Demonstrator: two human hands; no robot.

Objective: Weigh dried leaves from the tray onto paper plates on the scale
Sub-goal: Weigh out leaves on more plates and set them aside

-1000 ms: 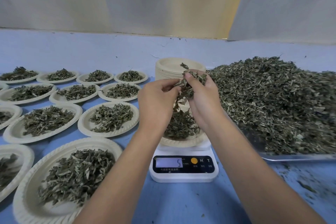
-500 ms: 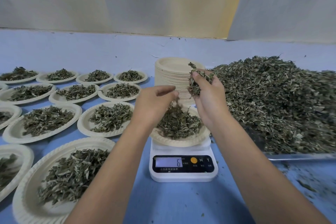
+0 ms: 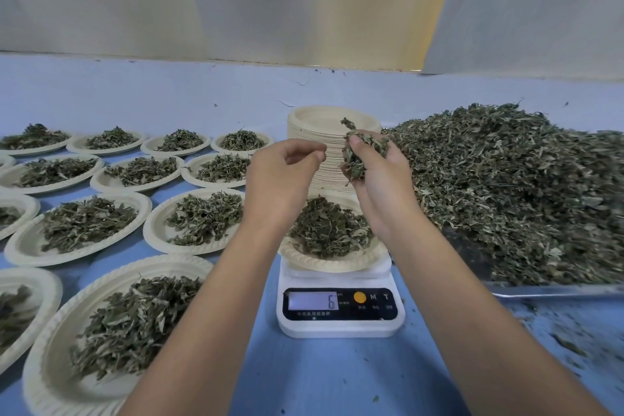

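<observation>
Change: left hand [image 3: 285,176] sits a little higher above the scale than half a second ago; right hand [image 3: 381,189] has hardly shifted; the reading, 5 a second ago, now stands at 6.
Weighed portion: dried leaves [image 3: 329,230] lie heaped in the paper plate [image 3: 324,263] that sits on the white scale [image 3: 341,326], partly hidden by both wrists.
Right grip: fingers and thumb clamped round a clump of leaves [image 3: 363,155], held above the far edge of that plate.
Left grip: fingers curled in toward the thumb, tips close together, nothing showing between them; near the clump, not touching it.
Display: the screen [image 3: 312,300] shows a single "6".
Buttons: an orange button [image 3: 360,297], then the letters "M" and "T"; the print under them and under the screen is too small to read.
Tray: a metal tray [image 3: 553,290] lies right of the scale, piled high with a leaf heap [image 3: 523,186].
Stack: a stack of empty plates [image 3: 314,132] stands behind the scale, just beside the tray.
Filled plates: rows of filled plates [image 3: 84,223] spread left of the scale, each holding a portion of leaves.
Bench: the blue bench [image 3: 320,378] carries everything; leaf crumbs are scattered in front of the tray.
</observation>
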